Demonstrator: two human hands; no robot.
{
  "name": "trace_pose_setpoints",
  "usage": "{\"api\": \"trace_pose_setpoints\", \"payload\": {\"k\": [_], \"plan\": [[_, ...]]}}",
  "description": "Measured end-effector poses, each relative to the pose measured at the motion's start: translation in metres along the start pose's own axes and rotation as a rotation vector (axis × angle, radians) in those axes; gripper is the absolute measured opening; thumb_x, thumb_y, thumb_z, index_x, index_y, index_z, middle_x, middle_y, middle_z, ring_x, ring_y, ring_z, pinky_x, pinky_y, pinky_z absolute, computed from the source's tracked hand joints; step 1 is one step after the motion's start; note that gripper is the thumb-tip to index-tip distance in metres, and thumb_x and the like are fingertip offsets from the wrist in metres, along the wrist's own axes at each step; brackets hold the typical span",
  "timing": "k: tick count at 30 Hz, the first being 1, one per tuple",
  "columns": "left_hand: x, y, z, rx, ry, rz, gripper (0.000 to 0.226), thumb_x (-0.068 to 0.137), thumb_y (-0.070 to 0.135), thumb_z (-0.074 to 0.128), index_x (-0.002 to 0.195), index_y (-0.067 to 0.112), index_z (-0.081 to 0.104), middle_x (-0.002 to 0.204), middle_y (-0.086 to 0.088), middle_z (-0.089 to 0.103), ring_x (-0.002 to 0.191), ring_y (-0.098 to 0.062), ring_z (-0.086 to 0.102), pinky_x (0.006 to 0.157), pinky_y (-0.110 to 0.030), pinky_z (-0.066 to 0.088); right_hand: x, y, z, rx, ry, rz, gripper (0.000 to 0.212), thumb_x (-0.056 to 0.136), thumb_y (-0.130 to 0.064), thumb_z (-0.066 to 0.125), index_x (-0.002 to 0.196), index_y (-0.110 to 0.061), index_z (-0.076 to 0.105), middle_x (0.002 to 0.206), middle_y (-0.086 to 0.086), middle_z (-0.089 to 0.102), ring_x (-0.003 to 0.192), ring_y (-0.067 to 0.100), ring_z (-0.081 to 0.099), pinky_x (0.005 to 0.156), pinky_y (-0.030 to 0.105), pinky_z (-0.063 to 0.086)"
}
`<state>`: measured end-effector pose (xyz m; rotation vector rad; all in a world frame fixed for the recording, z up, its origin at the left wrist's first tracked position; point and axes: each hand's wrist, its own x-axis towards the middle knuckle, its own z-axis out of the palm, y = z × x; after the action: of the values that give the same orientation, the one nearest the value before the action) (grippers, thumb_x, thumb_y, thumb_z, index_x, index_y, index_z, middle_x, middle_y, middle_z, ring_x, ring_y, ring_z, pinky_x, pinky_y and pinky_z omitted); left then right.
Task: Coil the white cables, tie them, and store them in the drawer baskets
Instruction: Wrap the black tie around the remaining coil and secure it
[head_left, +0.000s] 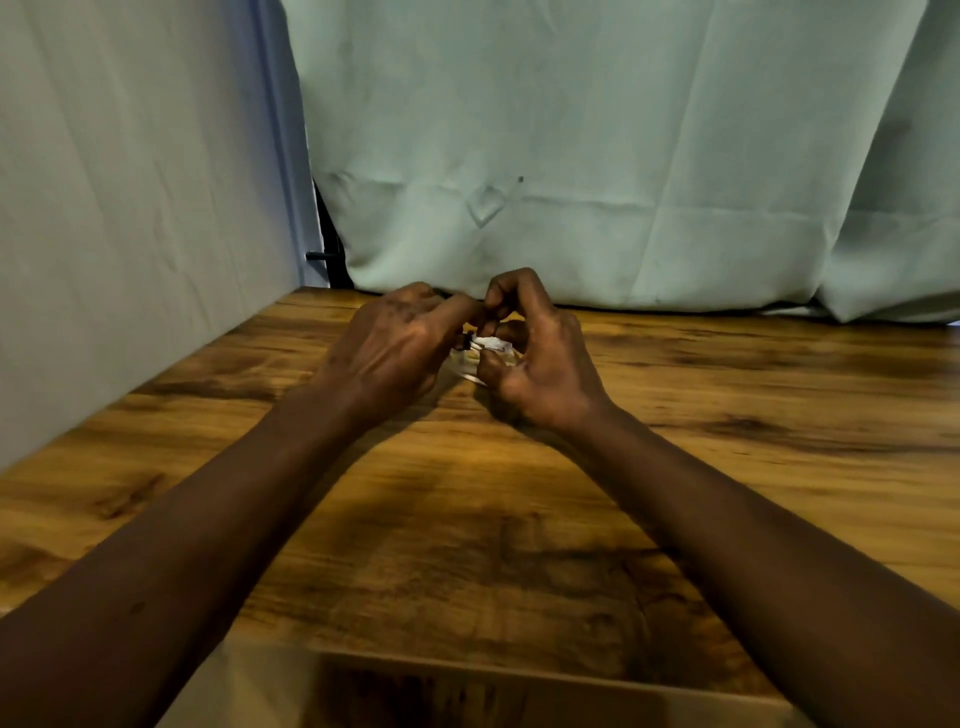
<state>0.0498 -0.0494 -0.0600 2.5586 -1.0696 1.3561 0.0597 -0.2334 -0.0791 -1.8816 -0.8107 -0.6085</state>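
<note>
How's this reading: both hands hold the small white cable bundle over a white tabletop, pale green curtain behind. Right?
Not quite. The head view shows the tabletop is brown wood grain, not white. Otherwise yes: left hand and right hand hold the white cable bundle over it, pale green curtain behind.

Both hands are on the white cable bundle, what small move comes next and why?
Probably finish the tying: the left hand and right hand both pinch the bundled white cable between them above the table, so fastening seems unfinished.
</note>
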Motion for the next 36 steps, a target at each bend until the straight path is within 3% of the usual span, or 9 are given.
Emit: {"api": "trace_pose_setpoints", "payload": {"k": [4, 8, 11, 14, 20, 23, 28, 33, 36], "plan": [[-0.001, -0.005, -0.003, -0.007, 0.04, 0.048, 0.024, 0.082, -0.001, 0.074, 0.105, 0.003, 0.07, 0.082, -0.014, 0.072, 0.068, -0.032, 0.066, 0.06, -0.031, 0.042, 0.002, -0.001, 0.0, 0.078, -0.006, 0.041, 0.061, 0.077, 0.013, 0.068, 0.118, -0.027, 0.046, 0.1, 0.003, 0.06, 0.084, 0.007, 0.071, 0.06, 0.019, 0.05], [-0.003, -0.01, 0.002, -0.007, 0.063, 0.109, 0.018, 0.092, 0.01, 0.06, 0.108, 0.008, 0.07, 0.084, -0.01, 0.073, 0.071, -0.03, 0.066, 0.063, -0.033, 0.045, 0.003, 0.002, -0.002, 0.145, -0.024, 0.082, 0.069, 0.075, 0.016, 0.069, 0.125, -0.025, 0.045, 0.099, 0.014, 0.061, 0.082, 0.017, 0.075, 0.055, 0.048, 0.057], [-0.009, -0.012, 0.01, -0.205, 0.105, -0.194, 0.025, 0.087, 0.017, 0.078, 0.112, 0.019, 0.074, 0.092, -0.001, 0.077, 0.083, -0.019, 0.07, 0.076, -0.036, 0.055, 0.005, 0.004, -0.004, 0.201, -0.011, 0.106, 0.068, 0.075, 0.017, 0.068, 0.123, -0.025, 0.046, 0.099, 0.015, 0.061, 0.081, 0.02, 0.075, 0.058, 0.046, 0.058], [-0.013, -0.016, 0.016, -0.459, 0.106, -0.514, 0.014, 0.082, 0.032, 0.082, 0.095, 0.027, 0.078, 0.089, 0.009, 0.075, 0.086, -0.011, 0.067, 0.077, -0.043, 0.055, 0.007, 0.006, -0.002, 0.209, -0.009, 0.114, 0.065, 0.074, 0.017, 0.069, 0.121, -0.024, 0.047, 0.099, 0.014, 0.062, 0.08, 0.017, 0.076, 0.057, 0.036, 0.057], [-0.014, -0.004, 0.018, -0.577, 0.108, -0.727, 0.01, 0.085, 0.032, 0.082, 0.081, 0.026, 0.075, 0.074, 0.01, 0.073, 0.069, -0.007, 0.068, 0.065, -0.043, 0.058, 0.006, 0.005, -0.001, 0.258, 0.038, 0.125, 0.061, 0.074, 0.019, 0.071, 0.115, -0.02, 0.049, 0.099, 0.015, 0.062, 0.078, 0.016, 0.074, 0.06, 0.033, 0.059], [-0.012, 0.005, 0.02, -0.535, 0.154, -0.768, 0.011, 0.089, 0.035, 0.078, 0.084, 0.025, 0.079, 0.071, 0.011, 0.074, 0.065, -0.008, 0.069, 0.064, -0.041, 0.058, 0.004, 0.007, 0.003, 0.284, 0.072, 0.135, 0.056, 0.077, 0.014, 0.071, 0.113, -0.024, 0.052, 0.102, 0.014, 0.062, 0.084, 0.025, 0.075, 0.064, 0.048, 0.063], [-0.011, 0.013, 0.024, -0.487, 0.164, -0.784, 0.005, 0.09, 0.028, 0.077, 0.092, 0.026, 0.081, 0.077, 0.013, 0.075, 0.071, -0.001, 0.069, 0.067, -0.032, 0.058, 0.003, 0.009, 0.009, 0.264, 0.142, 0.123, 0.046, 0.076, -0.004, 0.075, 0.11, -0.028, 0.055, 0.102, 0.01, 0.063, 0.094, 0.034, 0.071, 0.077, 0.053, 0.063], [-0.009, 0.01, 0.023, -0.626, 0.219, -0.807, 0.003, 0.088, 0.02, 0.078, 0.087, 0.023, 0.078, 0.075, 0.009, 0.074, 0.069, -0.006, 0.07, 0.066, -0.034, 0.06, 0.005, 0.009, 0.011, 0.205, 0.138, 0.138, 0.049, 0.078, 0.006, 0.073, 0.113, -0.025, 0.057, 0.101, 0.004, 0.064, 0.087, 0.027, 0.072, 0.07, 0.052, 0.062], [-0.009, 0.003, 0.013, -0.406, 0.12, -0.603, 0.006, 0.091, 0.021, 0.074, 0.096, 0.024, 0.077, 0.084, 0.008, 0.075, 0.076, -0.01, 0.069, 0.068, -0.032, 0.056, 0.006, 0.007, 0.006, 0.123, 0.113, 0.096, 0.05, 0.076, 0.007, 0.073, 0.114, -0.022, 0.057, 0.098, 0.003, 0.065, 0.084, 0.018, 0.071, 0.071, 0.043, 0.062]]}}
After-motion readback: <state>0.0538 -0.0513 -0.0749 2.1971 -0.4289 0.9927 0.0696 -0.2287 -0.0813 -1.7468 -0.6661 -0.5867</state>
